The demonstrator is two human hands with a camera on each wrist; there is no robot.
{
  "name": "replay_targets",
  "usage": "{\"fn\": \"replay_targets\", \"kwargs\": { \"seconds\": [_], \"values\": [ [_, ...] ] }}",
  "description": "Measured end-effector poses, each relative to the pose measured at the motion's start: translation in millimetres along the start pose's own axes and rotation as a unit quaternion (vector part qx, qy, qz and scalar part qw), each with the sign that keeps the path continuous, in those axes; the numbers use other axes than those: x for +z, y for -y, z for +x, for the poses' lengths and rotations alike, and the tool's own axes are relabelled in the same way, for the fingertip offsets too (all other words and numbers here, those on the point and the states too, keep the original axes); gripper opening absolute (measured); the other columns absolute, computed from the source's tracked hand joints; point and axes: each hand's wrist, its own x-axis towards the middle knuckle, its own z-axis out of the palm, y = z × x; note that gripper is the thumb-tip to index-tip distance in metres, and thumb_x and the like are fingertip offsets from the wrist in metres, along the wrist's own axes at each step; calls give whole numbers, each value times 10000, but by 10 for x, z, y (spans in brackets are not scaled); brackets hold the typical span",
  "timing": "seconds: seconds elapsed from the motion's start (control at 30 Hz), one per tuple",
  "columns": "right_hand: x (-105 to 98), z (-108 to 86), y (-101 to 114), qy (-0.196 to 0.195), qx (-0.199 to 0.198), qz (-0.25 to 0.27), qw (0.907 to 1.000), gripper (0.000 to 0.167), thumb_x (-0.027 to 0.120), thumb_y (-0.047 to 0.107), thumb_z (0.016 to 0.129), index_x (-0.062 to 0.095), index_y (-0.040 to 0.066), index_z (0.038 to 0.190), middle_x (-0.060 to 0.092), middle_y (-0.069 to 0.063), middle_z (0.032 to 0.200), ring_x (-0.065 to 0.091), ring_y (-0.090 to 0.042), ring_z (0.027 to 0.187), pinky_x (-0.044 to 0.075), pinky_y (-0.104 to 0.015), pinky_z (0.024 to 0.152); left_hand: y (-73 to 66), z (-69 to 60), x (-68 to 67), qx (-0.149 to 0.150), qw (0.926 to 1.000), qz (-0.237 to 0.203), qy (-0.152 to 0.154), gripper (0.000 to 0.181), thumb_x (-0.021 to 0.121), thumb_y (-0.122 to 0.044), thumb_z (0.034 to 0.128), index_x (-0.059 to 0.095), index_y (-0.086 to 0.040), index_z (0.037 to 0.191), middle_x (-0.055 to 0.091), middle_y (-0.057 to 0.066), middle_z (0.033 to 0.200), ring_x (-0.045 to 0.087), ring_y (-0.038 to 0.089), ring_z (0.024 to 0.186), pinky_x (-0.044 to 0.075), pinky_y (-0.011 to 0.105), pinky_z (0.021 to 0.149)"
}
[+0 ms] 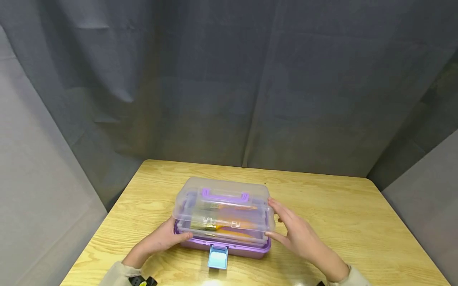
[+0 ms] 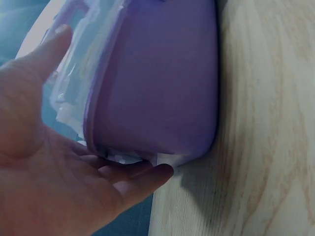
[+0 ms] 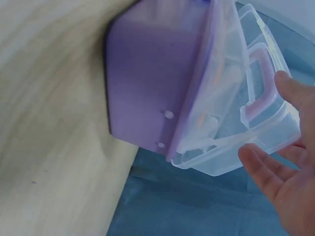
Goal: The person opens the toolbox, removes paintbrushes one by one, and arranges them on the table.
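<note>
A purple box (image 1: 247,251) with a clear lid (image 1: 229,184) stands on the table; the lid is partly raised, with a purple handle (image 1: 225,197). Its blue latch (image 1: 218,257) hangs open at the front. Brushes with orange handles (image 1: 232,232) show through the lid. My left hand (image 1: 162,238) holds the box's left end, thumb at the front rim; in the left wrist view its fingers (image 2: 142,184) reach round the purple wall (image 2: 157,78). My right hand (image 1: 304,238) holds the lid's right end between thumb and fingers, seen also in the right wrist view at the clear lid (image 3: 266,132).
The light wooden table (image 1: 340,222) extends to both sides of the box. A dark grey curtain (image 1: 214,79) hangs behind its back edge, and paler panels (image 1: 39,171) stand at the left and right.
</note>
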Motion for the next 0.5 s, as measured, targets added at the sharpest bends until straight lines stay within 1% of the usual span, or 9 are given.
{"fn": "replay_targets", "kwargs": {
  "seconds": [0.03,0.07,0.17,0.23,0.3,0.4,0.43,0.5],
  "values": [
    [-9,17,-8,-11,26,27,10000,758,578,487,891,384,-30,1410,479,-169,1374,625,-193,925,549,-241,723,4,8,7,-40,10000,-10,67,931,670,-185,890,-7,-224,1529,328,212,1459,388,368,1289,280,529,1070],
    [-16,36,-17,-27,56,55,10000,758,572,487,893,378,-27,1415,489,-168,1363,627,-185,909,547,-236,716,8,12,11,-100,9999,15,64,921,670,-202,892,4,-217,1528,345,205,1451,392,360,1289,282,521,1072],
    [-32,98,-39,-57,155,142,9998,764,608,450,884,352,-14,1434,528,-152,1310,626,-186,896,551,-250,709,18,25,19,-150,9996,201,-116,956,703,-240,865,18,-210,1531,317,188,1476,367,358,1308,256,521,1083],
    [-40,145,-56,-75,250,248,9993,773,679,371,864,333,6,1451,552,-133,1261,619,-183,887,552,-260,697,26,23,28,-126,9992,304,-232,992,731,-256,837,27,-195,1533,285,192,1495,347,374,1317,225,540,1088],
    [-50,201,-79,-100,365,357,9986,794,742,259,828,323,25,1461,565,-122,1223,609,-177,879,553,-276,685,43,25,35,-91,9986,410,-307,1047,756,-266,809,1,-210,1533,209,182,1530,309,377,1337,187,550,1096],
    [-79,304,-128,-82,644,439,9969,807,765,153,798,325,43,1465,575,-112,1199,588,-186,927,550,-317,718,63,32,45,-82,9989,312,-337,1068,773,-253,790,4,-231,1531,232,163,1523,361,349,1314,188,545,1099],
    [-94,342,-144,-52,779,458,9959,798,761,150,801,330,46,1464,574,-112,1206,583,-203,957,546,-339,748,67,36,49,-79,9992,247,-320,1069,773,-240,791,1,-238,1530,239,153,1522,375,336,1307,195,539,1100],
    [-125,410,-178,46,1050,512,9931,755,735,178,829,339,36,1456,545,-133,1273,565,-243,1035,528,-399,815,71,42,55,-97,9995,87,-280,1068,770,-212,794,-7,-253,1527,269,130,1512,401,307,1294,209,515,1104]
  ]
}}
